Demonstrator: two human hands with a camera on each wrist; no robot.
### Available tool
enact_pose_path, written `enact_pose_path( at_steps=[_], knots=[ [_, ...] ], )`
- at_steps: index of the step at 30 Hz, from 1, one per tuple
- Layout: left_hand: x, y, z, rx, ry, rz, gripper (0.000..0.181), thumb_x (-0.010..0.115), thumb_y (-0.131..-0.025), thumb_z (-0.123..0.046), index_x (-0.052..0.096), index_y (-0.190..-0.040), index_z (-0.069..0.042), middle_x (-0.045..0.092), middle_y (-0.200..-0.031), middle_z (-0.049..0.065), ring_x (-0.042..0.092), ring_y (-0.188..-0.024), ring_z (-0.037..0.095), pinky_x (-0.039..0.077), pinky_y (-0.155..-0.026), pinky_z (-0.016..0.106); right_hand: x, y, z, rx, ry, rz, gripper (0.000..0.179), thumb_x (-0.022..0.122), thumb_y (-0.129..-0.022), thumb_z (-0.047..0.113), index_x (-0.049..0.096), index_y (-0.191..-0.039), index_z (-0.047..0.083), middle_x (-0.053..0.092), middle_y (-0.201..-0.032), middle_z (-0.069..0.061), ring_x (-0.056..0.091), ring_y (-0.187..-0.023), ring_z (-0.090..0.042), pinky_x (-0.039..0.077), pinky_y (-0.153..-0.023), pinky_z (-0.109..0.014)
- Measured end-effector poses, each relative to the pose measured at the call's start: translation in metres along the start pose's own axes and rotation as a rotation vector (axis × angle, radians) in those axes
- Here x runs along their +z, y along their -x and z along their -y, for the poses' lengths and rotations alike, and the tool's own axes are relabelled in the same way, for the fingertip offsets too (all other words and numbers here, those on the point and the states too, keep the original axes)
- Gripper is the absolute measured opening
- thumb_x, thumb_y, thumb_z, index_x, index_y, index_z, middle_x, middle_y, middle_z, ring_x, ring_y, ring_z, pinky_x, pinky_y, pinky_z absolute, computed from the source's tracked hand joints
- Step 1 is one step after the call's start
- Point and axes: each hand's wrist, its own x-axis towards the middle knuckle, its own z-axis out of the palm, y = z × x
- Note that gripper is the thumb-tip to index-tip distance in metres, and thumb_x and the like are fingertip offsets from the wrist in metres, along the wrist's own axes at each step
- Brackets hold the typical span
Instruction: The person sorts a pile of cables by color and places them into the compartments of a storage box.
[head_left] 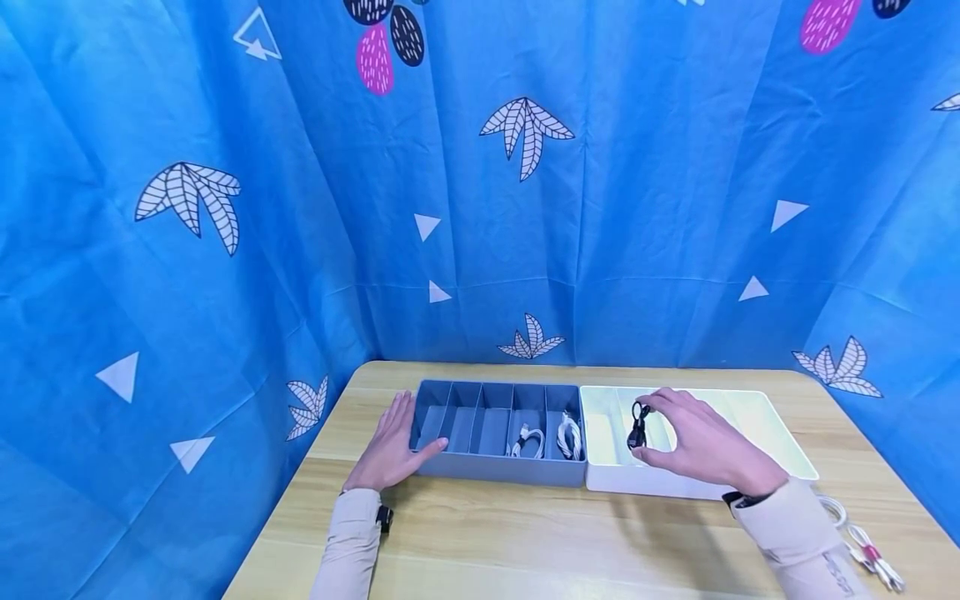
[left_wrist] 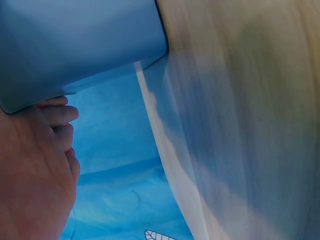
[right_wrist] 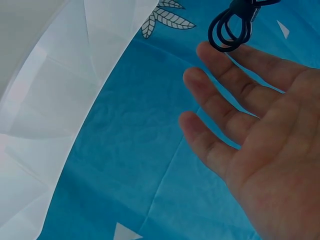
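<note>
My right hand point(head_left: 693, 439) pinches a coiled black cable point(head_left: 637, 427) between thumb and fingertips, above the white divided box point(head_left: 622, 478). In the right wrist view the cable's loops point(right_wrist: 230, 32) hang by the fingertips, and the other fingers are spread apart. My left hand point(head_left: 385, 450) lies against the left end of the grey-blue divided box point(head_left: 495, 468), its fingers along the side and the thumb at the front rim. The left wrist view shows that box's wall point(left_wrist: 85, 45) beside the hand point(left_wrist: 35, 170). White coiled cables point(head_left: 570, 436) lie in the grey-blue box's right compartments.
Both boxes stand side by side at the back of the wooden table point(head_left: 495, 542). More white cables point(head_left: 873, 554), one with a red tie, lie at the table's right, partly behind the right sleeve. A blue patterned curtain point(head_left: 480, 225) hangs behind and beside the table.
</note>
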Motion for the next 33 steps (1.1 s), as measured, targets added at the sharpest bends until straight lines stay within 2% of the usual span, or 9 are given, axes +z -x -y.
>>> enact_pose_path(
  at_steps=[3, 9, 33],
  knots=[
    [-0.001, 0.000, -0.001, -0.002, 0.000, 0.003, 0.110, 0.049, -0.084, -0.078, 0.010, -0.159, -0.006, 0.007, -0.168, 0.012, 0.002, -0.157, 0.030, 0.011, -0.126, 0.054, 0.002, -0.002, 0.000, -0.001, -0.007, 0.000, 0.072, 0.079, -0.075, 0.051, 0.061, -0.128, 0.006, 0.064, -0.124, -0.010, 0.060, -0.116, -0.032, 0.048, -0.096, -0.055],
    [-0.001, 0.001, -0.001, -0.012, 0.008, 0.011, 0.111, 0.048, -0.083, -0.080, 0.010, -0.159, -0.007, 0.004, -0.168, 0.008, 0.001, -0.157, 0.027, 0.009, -0.127, 0.052, 0.005, -0.006, -0.001, -0.008, -0.007, -0.002, 0.072, 0.079, -0.075, 0.051, 0.062, -0.127, 0.006, 0.065, -0.121, -0.008, 0.062, -0.111, -0.032, 0.049, -0.094, -0.055],
    [0.000, 0.002, -0.001, -0.011, -0.003, 0.009, 0.111, 0.046, -0.084, -0.080, 0.009, -0.159, -0.007, 0.005, -0.168, 0.009, 0.002, -0.157, 0.028, 0.011, -0.127, 0.053, 0.015, -0.013, -0.001, -0.001, -0.003, 0.027, 0.072, 0.078, -0.076, 0.050, 0.061, -0.130, 0.005, 0.064, -0.128, -0.014, 0.058, -0.121, -0.037, 0.047, -0.099, -0.059]
  ],
)
